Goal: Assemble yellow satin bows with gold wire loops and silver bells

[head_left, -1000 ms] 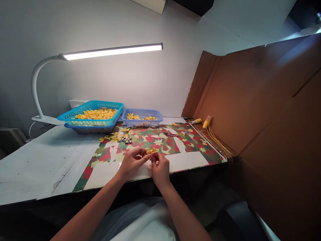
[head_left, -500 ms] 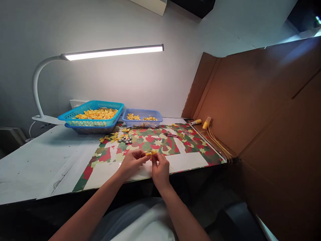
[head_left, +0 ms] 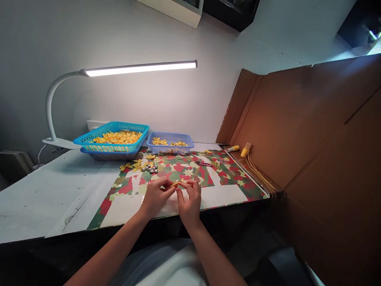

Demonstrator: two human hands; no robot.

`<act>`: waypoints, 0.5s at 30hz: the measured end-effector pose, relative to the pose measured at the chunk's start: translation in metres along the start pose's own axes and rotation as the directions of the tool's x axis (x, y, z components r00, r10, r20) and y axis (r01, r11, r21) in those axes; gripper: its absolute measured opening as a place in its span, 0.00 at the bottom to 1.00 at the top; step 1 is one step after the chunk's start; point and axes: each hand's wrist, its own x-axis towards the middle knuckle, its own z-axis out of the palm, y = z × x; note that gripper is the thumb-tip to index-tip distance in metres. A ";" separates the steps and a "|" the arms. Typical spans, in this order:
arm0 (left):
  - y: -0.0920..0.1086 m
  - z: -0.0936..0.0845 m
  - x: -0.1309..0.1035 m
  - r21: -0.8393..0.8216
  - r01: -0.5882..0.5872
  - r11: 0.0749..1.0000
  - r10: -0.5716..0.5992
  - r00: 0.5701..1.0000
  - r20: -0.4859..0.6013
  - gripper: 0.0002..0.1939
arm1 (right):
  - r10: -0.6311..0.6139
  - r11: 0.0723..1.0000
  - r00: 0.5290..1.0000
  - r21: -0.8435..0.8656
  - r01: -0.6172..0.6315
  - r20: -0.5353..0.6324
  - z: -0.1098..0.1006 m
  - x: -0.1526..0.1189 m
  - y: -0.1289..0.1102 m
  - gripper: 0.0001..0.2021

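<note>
Between my two hands, just above the table's front part, is a small yellow bow (head_left: 176,183). My left hand (head_left: 157,195) pinches its left side between thumb and fingers. The fingertips of my right hand (head_left: 190,200) touch its right end, the thumb a little below and apart from the forefinger. A thin yellow cord (head_left: 203,204) hangs by my right hand. Behind my left hand lie silver bells (head_left: 151,169) in a small cluster, with loose yellow bows (head_left: 137,164) beside them.
A blue basket (head_left: 110,148) piled with yellow bows stands at the back left, beside a smaller basket (head_left: 170,149). Pink-handled snippers (head_left: 203,163) lie on the patterned sheet. Cord spools (head_left: 245,151) sit by the cardboard wall (head_left: 300,119). A lamp (head_left: 143,68) hangs above.
The bow has turned and now shows narrower between my hands. My right hand's fingers have spread from the thumb and moved to its right end. The camera view has shifted slightly.
</note>
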 end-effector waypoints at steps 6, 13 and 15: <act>0.001 0.000 -0.001 0.143 -0.145 0.979 0.145 0.989 0.008 0.11 | 0.067 0.996 0.997 -0.058 -0.065 0.038 0.004 0.007 -0.001 0.06; -0.001 0.000 -0.001 0.119 -0.077 0.990 0.072 0.997 0.040 0.13 | 0.053 0.999 0.998 0.006 -0.053 0.024 -0.001 0.007 -0.004 0.08; -0.003 0.000 0.000 0.082 -0.046 0.996 0.042 0.998 0.045 0.13 | 0.052 0.998 0.998 0.019 -0.053 0.030 -0.002 0.009 -0.005 0.07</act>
